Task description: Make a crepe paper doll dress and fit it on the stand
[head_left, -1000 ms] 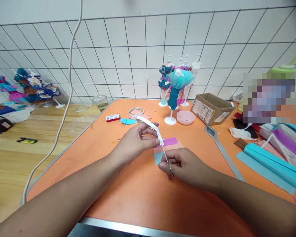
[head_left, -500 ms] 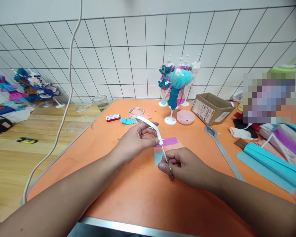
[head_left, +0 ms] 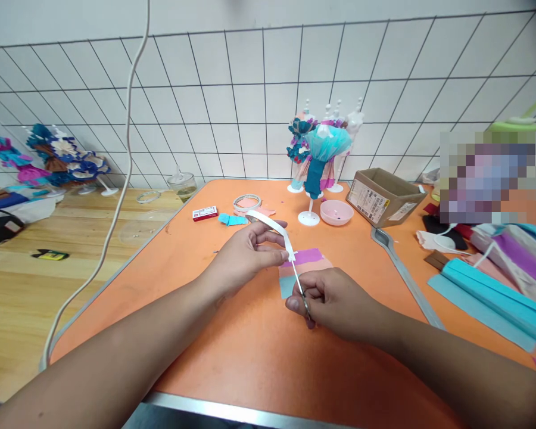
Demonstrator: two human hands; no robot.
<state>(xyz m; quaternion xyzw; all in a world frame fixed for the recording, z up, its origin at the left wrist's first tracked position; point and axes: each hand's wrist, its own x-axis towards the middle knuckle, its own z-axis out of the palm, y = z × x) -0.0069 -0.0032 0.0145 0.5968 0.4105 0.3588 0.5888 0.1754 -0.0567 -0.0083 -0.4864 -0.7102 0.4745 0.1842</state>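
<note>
My left hand (head_left: pixel 243 257) pinches a white paper strip (head_left: pixel 274 226) that arcs up from a tape roll (head_left: pixel 246 202) lying farther back on the orange table (head_left: pixel 232 351). My right hand (head_left: pixel 335 301) is closed around small metal scissors (head_left: pixel 300 289), whose blades meet the strip near my left thumb. Under both hands lie small crepe paper pieces in purple, pink and teal (head_left: pixel 306 265).
Paper-dressed figures on white stands (head_left: pixel 319 155), a pink bowl (head_left: pixel 336 211), a cardboard box (head_left: pixel 384 196) and a red-white small box (head_left: pixel 204 213) sit at the back. Teal and purple crepe rolls (head_left: pixel 495 286) lie at right. A white cable (head_left: pixel 116 196) hangs at left.
My right hand has shifted very slightly on the scissors. Everything else stays as it was.
</note>
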